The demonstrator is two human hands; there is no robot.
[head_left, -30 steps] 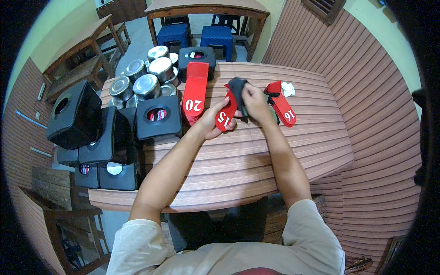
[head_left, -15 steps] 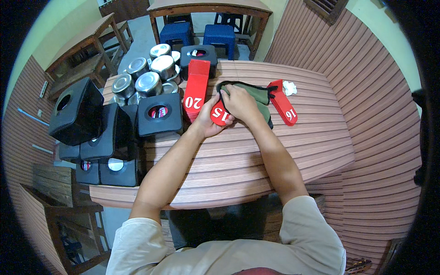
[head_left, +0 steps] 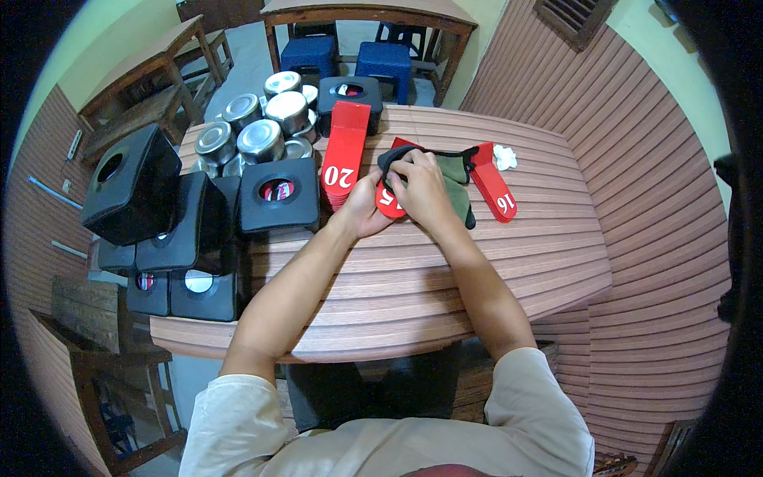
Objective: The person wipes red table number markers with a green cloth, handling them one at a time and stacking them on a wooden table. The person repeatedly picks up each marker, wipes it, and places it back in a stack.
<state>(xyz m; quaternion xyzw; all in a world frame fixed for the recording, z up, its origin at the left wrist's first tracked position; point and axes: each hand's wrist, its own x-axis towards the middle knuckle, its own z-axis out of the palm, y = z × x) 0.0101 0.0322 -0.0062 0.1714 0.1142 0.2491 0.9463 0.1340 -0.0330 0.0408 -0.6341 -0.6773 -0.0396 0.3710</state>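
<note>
My left hand grips a red number sign by its rounded lower end, palm beneath and thumb side toward the stacked signs. Over the face of that sign, my right hand pinches a green cloth with black edging. The cloth partly covers the printed number and hangs down to the right, onto the table. A strip of the sign's red upper end shows above the cloth. Just left of my hands stands a stack of red number signs. More red signs lie right of the cloth.
Black tissue boxes are piled along the table's left side, another black box standing farther back. Several round metal tins are stacked behind them. A crumpled white tissue lies at the right. A ribbed wall borders the table's right side.
My right hand has slid slightly down the held sign, bunching the cloth. The sign's red upper end now shows above the cloth. My left hand keeps its hold.
</note>
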